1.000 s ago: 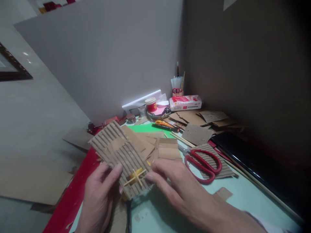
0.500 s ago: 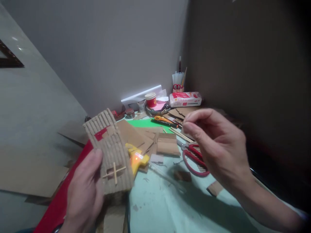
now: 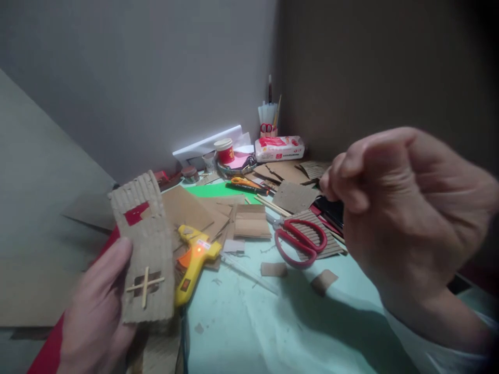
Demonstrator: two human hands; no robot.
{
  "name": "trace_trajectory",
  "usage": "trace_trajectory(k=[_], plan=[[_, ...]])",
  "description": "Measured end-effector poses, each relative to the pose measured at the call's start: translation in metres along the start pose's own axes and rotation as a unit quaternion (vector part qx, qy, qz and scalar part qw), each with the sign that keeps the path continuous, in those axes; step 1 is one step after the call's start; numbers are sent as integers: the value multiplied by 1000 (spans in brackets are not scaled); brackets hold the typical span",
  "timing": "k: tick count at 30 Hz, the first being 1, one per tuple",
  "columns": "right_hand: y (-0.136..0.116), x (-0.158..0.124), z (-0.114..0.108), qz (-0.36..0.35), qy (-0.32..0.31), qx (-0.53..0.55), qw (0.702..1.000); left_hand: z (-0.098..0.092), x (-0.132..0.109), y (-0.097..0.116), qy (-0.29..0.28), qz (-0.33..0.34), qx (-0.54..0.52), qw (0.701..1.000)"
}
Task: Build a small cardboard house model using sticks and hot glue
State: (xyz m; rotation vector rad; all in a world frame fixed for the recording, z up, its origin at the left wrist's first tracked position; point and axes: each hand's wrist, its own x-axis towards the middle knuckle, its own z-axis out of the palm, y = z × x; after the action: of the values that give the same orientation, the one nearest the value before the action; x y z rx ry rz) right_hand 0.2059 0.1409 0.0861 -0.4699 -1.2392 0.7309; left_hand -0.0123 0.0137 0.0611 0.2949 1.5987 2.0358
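My left hand [image 3: 95,306] grips the edge of a corrugated cardboard panel [image 3: 152,241], its thumb lying on the front. The panel has two cut-out openings; a cross of thin wooden sticks [image 3: 145,286] spans the lower one, and red shows through the upper. Raised at the right, my right hand [image 3: 413,208] is closed with curled fingers, and anything between them is hidden. Red-handled scissors [image 3: 298,241] lie on the table to its left. A yellow hot glue gun [image 3: 197,265] with an orange trigger rests just right of the panel.
Cardboard pieces [image 3: 252,222], a green sheet [image 3: 212,191], wooden sticks [image 3: 273,205] and a black marker [image 3: 247,188] cover the pale green table [image 3: 249,332]. Farther back stand a red paper cup [image 3: 224,151], a tissue pack [image 3: 279,149] and a holder with glue sticks [image 3: 268,117].
My right hand has moved right and up, away from the panel, its fingers more curled. The panel and my left hand appear farther left as the view shifts.
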Motion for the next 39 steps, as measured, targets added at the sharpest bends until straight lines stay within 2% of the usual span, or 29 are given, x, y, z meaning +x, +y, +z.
trace_trajectory(k=[2, 4, 6, 8, 10, 12, 14, 16, 18, 20, 23, 27, 31, 35, 39], plan=[[-4, 0, -1, -9, 12, -14, 1000, 1, 1, 0, 38, -22, -7, 999], [-8, 1, -2, 14, -13, -55, 998, 3, 1, 1, 46, -31, -1, 998], [-9, 0, -2, 65, -84, -85, 991, 6, 0, 0, 39, -35, 20, 998], [-6, -7, 0, 128, -187, -63, 972, 8, -2, -1, 27, -33, 31, 999], [1, -20, 4, 193, -286, -27, 938, 8, -2, -5, -14, -7, 31, 999], [10, -36, 10, 246, -389, -38, 887, 5, -1, -10, -60, 38, 30, 997], [17, -49, 16, 318, -463, -58, 825, 2, 0, -15, -78, 69, 33, 994], [22, -57, 23, 398, -488, -18, 777, 0, -1, -19, -67, 84, 39, 993], [24, -59, 28, 457, -486, 69, 742, 0, -2, -21, -60, 93, 44, 993], [23, -58, 31, 482, -478, 147, 719, 1, -4, -21, -58, 108, 46, 991], [22, -57, 33, 489, -489, 159, 704, 3, -5, -20, -57, 120, 54, 990], [22, -59, 32, 488, -495, 141, 705, 3, -2, -21, -57, 123, 57, 989], [23, -57, 27, 451, -474, 149, 741, -2, 2, -24, -61, 147, 68, 985], [17, -41, 17, 392, -411, 154, 808, -2, 3, -22, -58, 136, 59, 987], [7, -16, -2, 301, -279, 188, 892, 2, 1, -11, -20, 145, 12, 989]])
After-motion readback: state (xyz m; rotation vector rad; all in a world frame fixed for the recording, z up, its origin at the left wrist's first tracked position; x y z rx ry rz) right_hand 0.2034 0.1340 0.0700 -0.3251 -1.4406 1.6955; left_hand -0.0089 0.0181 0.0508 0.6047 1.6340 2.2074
